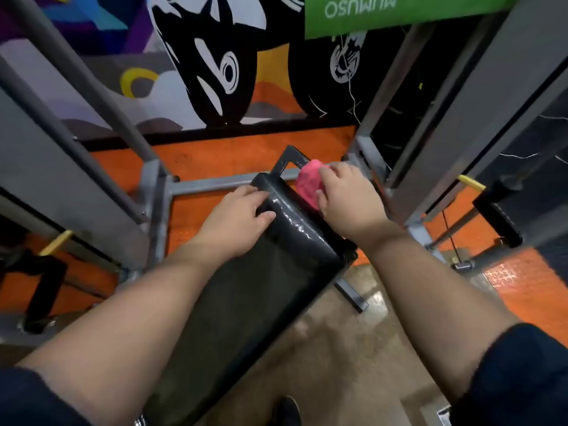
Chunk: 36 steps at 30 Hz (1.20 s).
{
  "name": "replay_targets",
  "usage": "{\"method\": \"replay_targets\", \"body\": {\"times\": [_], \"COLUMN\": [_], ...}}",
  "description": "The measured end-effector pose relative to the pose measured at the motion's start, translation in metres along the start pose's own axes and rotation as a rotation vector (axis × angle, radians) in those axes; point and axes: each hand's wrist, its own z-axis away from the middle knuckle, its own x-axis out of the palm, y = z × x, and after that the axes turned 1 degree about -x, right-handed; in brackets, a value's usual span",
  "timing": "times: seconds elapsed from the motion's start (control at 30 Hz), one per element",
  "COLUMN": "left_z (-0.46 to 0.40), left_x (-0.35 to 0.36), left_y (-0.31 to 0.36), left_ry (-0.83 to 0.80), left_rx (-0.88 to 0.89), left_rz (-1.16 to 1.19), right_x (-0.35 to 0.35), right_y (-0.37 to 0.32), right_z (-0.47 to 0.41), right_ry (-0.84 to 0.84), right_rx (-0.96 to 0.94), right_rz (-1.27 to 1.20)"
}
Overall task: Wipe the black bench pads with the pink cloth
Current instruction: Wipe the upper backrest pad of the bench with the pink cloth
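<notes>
1. A long black padded bench with a glossy vinyl cover runs from 7 o'clock up toward 1 o'clock, ending in a rounded, shiny far edge.
2. A bunched pink cloth lies against that far edge at 1 o'clock, under the right hand.
3. The left hand rests on the pad's far left corner, at 11 o'clock from the bench's middle, thumb on top.
4. A black metal bracket sticks out beyond the far end.

Cloth on pad's end (right side)
</notes>
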Motion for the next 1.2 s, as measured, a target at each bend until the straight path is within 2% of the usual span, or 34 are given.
{"method": "replay_targets", "body": {"times": [0.13,0.17,0.33,0.53,0.6,0.63,0.73,0.77,0.87,1.0,1.13,1.2], "left_z": [-0.004,-0.006,-0.011,-0.011,-0.012,-0.011,-0.005,-0.004,0.001,0.005,0.001,0.0], "left_x": [0.007,0.009,0.007,0.01,0.012,0.014,0.018,0.02,0.026,0.029,0.028,0.027], "left_y": [-0.006,-0.008,-0.01,-0.02,-0.025,-0.027,-0.03,-0.03,-0.028,-0.027,-0.028,-0.028], "left_ry": [-0.085,-0.114,-0.158,-0.218,-0.227,-0.229,-0.228,-0.217,-0.177,-0.152,-0.148,-0.143], "left_rx": [-0.038,-0.046,-0.06,-0.002,0.022,0.027,0.006,0.0,-0.006,-0.012,-0.022,-0.021], "left_rz": [-0.008,-0.025,-0.059,-0.148,-0.169,-0.165,-0.119,-0.103,-0.07,-0.046,-0.041,-0.037], "right_x": [0.011,0.013,0.008,-0.029,-0.035,-0.031,-0.001,0.007,0.02,0.04,0.041,0.048], "right_y": [0.001,0.001,0.007,-0.01,-0.026,-0.033,-0.048,-0.05,-0.056,-0.048,-0.058,-0.066], "right_z": [-0.007,-0.007,-0.006,0.012,0.038,0.053,0.086,0.09,0.089,0.104,0.08,0.079], "right_ry": [-0.232,-0.239,-0.143,0.183,0.224,0.191,-0.043,-0.067,-0.074,-0.114,-0.076,-0.059], "right_rx": [0.047,0.036,-0.034,-0.088,-0.083,-0.07,-0.132,-0.139,-0.156,-0.34,-0.199,-0.21], "right_rz": [0.115,0.122,0.108,-0.15,-0.162,-0.145,-0.091,-0.075,0.008,0.245,0.192,0.211]}}
